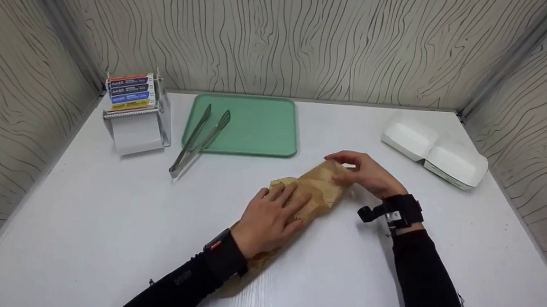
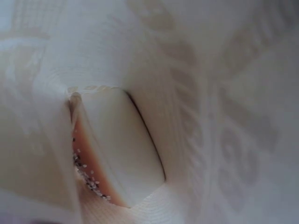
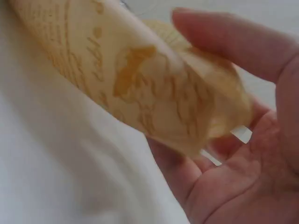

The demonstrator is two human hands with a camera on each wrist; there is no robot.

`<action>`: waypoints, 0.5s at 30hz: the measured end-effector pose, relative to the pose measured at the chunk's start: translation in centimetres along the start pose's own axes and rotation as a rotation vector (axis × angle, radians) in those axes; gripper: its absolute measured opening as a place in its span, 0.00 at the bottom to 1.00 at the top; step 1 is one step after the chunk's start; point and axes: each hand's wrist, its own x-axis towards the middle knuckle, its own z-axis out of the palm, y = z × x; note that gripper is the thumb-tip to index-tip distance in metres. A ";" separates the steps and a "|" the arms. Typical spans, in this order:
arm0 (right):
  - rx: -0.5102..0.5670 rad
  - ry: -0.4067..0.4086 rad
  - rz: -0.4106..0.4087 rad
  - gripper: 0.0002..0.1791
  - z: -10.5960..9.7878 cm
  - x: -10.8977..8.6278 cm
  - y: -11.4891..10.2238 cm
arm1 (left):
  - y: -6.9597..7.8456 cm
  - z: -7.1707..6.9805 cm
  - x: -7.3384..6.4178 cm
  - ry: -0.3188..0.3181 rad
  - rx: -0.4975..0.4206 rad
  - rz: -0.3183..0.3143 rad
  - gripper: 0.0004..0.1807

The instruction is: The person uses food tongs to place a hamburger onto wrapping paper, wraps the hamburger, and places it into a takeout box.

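Observation:
A brown printed sheet of wrapping paper (image 1: 321, 187) lies folded into a long bundle, running diagonally across the white table. My left hand (image 1: 272, 217) rests on top of it, fingers spread fairly straight. At the far right end, my right hand (image 1: 365, 173) holds the paper between thumb and fingers. The right wrist view shows that paper end (image 3: 163, 88) tapering into the hand (image 3: 243, 154), with the thumb above and fingers below. Through a gap in the paper (image 2: 182, 56), the left wrist view shows a brown edge (image 2: 91, 163) speckled with light and dark seeds.
Metal tongs (image 1: 198, 144) lie partly on a green tray (image 1: 260, 129) at the back. A rack of colourful packets (image 1: 132, 92) with white sheets stands at back left. An open white clamshell box (image 1: 432, 151) sits at back right. Patterned walls enclose the table (image 1: 108, 219).

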 end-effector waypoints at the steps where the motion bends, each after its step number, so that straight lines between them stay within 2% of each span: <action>1: -0.013 0.013 0.007 0.32 -0.1 0.0 0.3 | 0.0 0.0 0.0 0.002 0.005 0.001 0.32; 4: -0.110 0.068 0.005 0.30 -0.1 0.2 1.0 | 0.0 -0.1 -0.1 0.008 0.015 0.000 0.33; 7: -0.179 0.157 0.015 0.28 0.4 0.5 1.3 | 0.0 -0.1 -0.1 0.015 0.011 0.007 0.33; 11: -0.192 0.293 0.045 0.25 0.7 0.7 1.5 | 0.0 -0.1 -0.1 0.024 -0.008 0.008 0.32; 15: -0.182 0.332 0.078 0.20 0.7 0.7 1.7 | 0.0 0.0 -0.1 0.024 -0.023 -0.002 0.32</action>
